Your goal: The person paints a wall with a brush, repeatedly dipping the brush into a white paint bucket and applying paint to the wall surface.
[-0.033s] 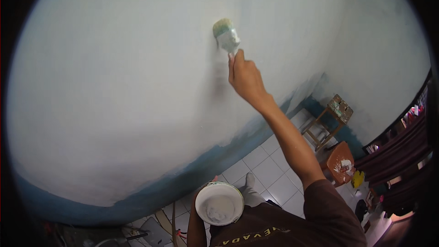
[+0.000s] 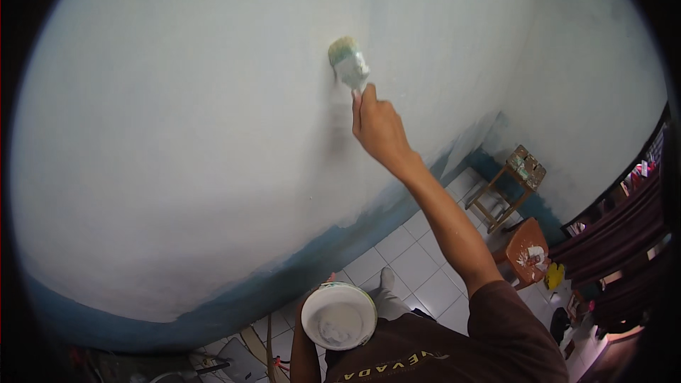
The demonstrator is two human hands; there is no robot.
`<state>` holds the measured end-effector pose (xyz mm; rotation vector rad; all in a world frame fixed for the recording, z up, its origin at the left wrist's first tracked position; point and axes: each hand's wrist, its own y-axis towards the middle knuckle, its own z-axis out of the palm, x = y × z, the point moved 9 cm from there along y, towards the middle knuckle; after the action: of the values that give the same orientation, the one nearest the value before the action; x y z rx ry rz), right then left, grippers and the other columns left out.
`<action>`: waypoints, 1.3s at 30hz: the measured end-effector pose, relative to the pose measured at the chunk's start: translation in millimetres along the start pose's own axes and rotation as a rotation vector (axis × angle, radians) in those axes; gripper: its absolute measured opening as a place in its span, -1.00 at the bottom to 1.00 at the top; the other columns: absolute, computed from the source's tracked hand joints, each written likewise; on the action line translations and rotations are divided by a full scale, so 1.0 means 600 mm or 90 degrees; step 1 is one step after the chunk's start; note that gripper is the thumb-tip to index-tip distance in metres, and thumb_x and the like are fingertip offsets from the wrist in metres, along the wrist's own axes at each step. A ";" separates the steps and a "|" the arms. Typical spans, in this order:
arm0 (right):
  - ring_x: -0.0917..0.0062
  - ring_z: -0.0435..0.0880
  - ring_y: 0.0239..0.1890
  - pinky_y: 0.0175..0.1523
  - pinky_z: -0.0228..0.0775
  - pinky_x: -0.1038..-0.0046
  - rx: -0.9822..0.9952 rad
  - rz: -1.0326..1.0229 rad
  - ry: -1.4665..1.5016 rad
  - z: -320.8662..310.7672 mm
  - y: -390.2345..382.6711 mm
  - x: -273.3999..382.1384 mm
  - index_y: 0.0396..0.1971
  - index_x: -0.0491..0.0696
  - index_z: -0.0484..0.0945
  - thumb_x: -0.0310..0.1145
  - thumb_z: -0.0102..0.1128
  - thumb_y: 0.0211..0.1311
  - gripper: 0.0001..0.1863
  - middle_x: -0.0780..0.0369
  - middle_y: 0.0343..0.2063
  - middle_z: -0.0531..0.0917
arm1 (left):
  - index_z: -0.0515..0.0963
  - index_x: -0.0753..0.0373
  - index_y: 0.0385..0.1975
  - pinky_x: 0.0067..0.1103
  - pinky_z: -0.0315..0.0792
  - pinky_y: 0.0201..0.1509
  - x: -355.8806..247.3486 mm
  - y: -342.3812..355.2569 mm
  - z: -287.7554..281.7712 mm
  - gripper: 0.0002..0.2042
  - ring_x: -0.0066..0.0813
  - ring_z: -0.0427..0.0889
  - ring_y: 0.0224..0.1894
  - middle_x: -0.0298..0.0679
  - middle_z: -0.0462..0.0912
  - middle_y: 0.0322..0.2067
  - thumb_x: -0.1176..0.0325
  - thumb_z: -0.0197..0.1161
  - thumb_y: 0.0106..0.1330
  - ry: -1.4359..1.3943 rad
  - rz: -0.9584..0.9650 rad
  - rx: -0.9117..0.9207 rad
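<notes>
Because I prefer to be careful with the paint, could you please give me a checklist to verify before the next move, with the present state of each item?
1. Flat, paint-smeared brush gripped by the right hand: ok.
2. Pale bristles touching the whitish wall: cannot tell; they look very close to it.
3. Whitish paint inside the round white bucket: ok.
4. Left hand securely holding the bucket: cannot tell; it is mostly hidden behind it.
5. Wall in one even colour: not ok; a blue band runs along its lower part.
6. Paint-stained wooden stool clear of the right arm: ok.
</notes>
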<state>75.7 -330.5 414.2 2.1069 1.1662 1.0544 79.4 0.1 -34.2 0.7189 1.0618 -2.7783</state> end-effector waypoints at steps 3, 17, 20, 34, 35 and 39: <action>-0.07 0.56 -0.70 -0.58 0.42 0.02 0.095 0.040 0.021 0.019 -0.050 -0.031 -0.34 -0.20 0.29 -0.29 -0.05 0.54 -0.71 -0.04 -0.76 0.52 | 0.72 0.14 -0.41 -0.43 0.61 -0.38 0.019 -0.040 0.088 -0.54 -0.45 0.69 -0.53 -0.31 0.74 -0.50 -0.15 0.22 0.42 -0.063 -0.251 0.075; 0.27 0.52 -0.57 -0.39 0.37 0.25 -0.083 -0.116 0.084 -0.158 -0.007 0.019 0.34 0.18 0.47 -0.42 0.21 0.34 -0.45 0.15 -0.59 0.50 | 0.68 0.13 -0.28 -0.43 0.63 -0.28 -0.022 -0.051 0.107 -0.65 -0.45 0.70 -0.48 -0.29 0.73 -0.46 -0.03 0.18 0.46 -0.002 -0.091 0.050; 0.32 0.50 -0.60 -0.44 0.36 0.28 -0.134 -0.125 -0.003 -0.163 0.048 0.030 0.32 0.23 0.49 -0.44 0.23 0.30 -0.43 0.20 -0.60 0.48 | 0.69 0.10 -0.53 -0.43 0.58 -0.40 -0.008 -0.046 0.099 -0.54 -0.45 0.66 -0.59 -0.31 0.71 -0.57 -0.18 0.27 0.37 0.009 -0.139 -0.014; 0.30 0.46 -0.69 -0.52 0.41 0.25 0.059 -0.071 -0.040 0.063 -0.136 -0.074 0.46 0.09 0.28 -0.51 0.18 0.25 -0.26 0.15 -0.58 0.48 | 0.70 0.14 -0.50 -0.47 0.60 -0.39 0.045 -0.001 0.054 -0.53 -0.47 0.69 -0.54 -0.29 0.73 -0.53 -0.16 0.25 0.40 -0.018 -0.262 0.029; 0.30 0.46 -0.69 -0.52 0.41 0.25 0.058 -0.071 -0.040 0.058 -0.144 -0.080 0.46 0.09 0.28 -0.51 0.18 0.25 -0.26 0.15 -0.58 0.48 | 0.70 0.14 -0.50 -0.47 0.60 -0.40 0.041 -0.003 0.053 -0.53 -0.47 0.68 -0.55 -0.29 0.73 -0.53 -0.16 0.25 0.40 -0.013 -0.254 0.028; 0.40 0.49 -0.65 -0.42 0.41 0.28 0.256 0.015 0.151 0.049 -0.143 -0.119 0.28 -0.07 0.46 -0.35 0.11 0.40 -0.53 0.16 -0.64 0.52 | 0.69 0.13 -0.51 -0.46 0.60 -0.41 0.034 -0.008 0.058 -0.54 -0.47 0.68 -0.56 -0.29 0.73 -0.54 -0.16 0.25 0.39 -0.014 -0.242 0.046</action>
<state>36.2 -350.6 307.6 2.3455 1.5823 1.1843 46.4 -17.4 -17.8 0.5393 1.2123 -3.1461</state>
